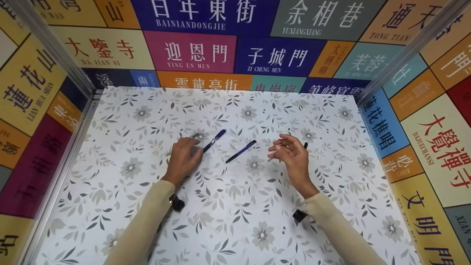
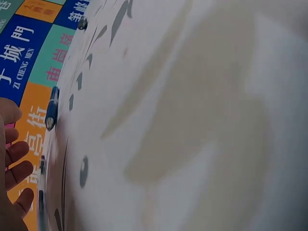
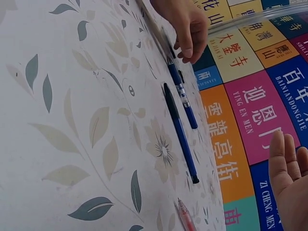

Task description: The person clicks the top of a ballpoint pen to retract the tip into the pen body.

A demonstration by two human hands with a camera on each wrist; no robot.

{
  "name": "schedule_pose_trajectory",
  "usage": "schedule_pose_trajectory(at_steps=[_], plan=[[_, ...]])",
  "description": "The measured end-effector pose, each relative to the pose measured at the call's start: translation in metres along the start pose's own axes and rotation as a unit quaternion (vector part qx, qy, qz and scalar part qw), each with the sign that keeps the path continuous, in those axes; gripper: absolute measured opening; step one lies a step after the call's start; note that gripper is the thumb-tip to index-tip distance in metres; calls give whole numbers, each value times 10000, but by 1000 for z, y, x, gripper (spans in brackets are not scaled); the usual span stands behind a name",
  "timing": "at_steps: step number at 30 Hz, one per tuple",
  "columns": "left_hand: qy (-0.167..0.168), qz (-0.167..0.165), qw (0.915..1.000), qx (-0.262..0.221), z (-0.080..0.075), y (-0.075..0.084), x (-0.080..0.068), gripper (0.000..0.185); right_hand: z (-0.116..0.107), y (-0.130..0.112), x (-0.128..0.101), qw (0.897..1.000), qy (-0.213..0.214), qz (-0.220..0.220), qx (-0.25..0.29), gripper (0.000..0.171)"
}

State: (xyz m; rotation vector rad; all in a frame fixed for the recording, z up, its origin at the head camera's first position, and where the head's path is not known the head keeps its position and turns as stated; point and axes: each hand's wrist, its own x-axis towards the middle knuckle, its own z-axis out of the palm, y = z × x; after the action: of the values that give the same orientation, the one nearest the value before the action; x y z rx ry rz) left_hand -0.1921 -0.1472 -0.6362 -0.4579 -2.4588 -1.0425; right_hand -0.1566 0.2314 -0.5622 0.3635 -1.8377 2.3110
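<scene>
Resting on the floral tabletop [image 1: 235,228], left hand [image 1: 183,159] with fingers curled down over one end of a blue pen with a clear barrel [image 1: 213,141]; fingertips seeming to pinch that end, though contact partly hidden under the knuckles. Seen also in the right wrist view: same hand [image 3: 185,26] at the top, same pen [image 3: 182,94] running away from its fingertips.

Hovering above the tabletop, right hand [image 1: 290,154], released, fingers spread and loosely bent, palm turned toward the left hand, grasping nothing. Showing in the right wrist view only as straight fingers [image 3: 288,178] at the lower right edge.

Lying between the two hands, a dark blue pen [image 1: 241,151], flat on the tabletop, apart from both hands, just beside the clear-barrelled pen and nearly parallel to it [image 3: 179,132]. Peeking out behind the right hand, a small dark pen tip [image 1: 305,145]. Lying beyond the dark blue pen in the right wrist view, a pink pen [image 3: 185,216], cut off by the frame.

Surrounding the tabletop, walls of coloured panels with Chinese place names [image 1: 191,51].
</scene>
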Motion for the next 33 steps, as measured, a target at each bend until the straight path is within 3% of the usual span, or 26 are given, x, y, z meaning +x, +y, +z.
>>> schedule_pose_trajectory(at_steps=[10,21,33], plan=[[-191,108,9995,239,17,8,7,26,-4,14,5,9992,193,333,104,36],[-446,224,9974,526,26,9,10,28,-13,34,7,9983,181,550,-21,36],[-729,22,9922,1016,33,9,16,26,-7,49,9,9972,73,732,118,37]])
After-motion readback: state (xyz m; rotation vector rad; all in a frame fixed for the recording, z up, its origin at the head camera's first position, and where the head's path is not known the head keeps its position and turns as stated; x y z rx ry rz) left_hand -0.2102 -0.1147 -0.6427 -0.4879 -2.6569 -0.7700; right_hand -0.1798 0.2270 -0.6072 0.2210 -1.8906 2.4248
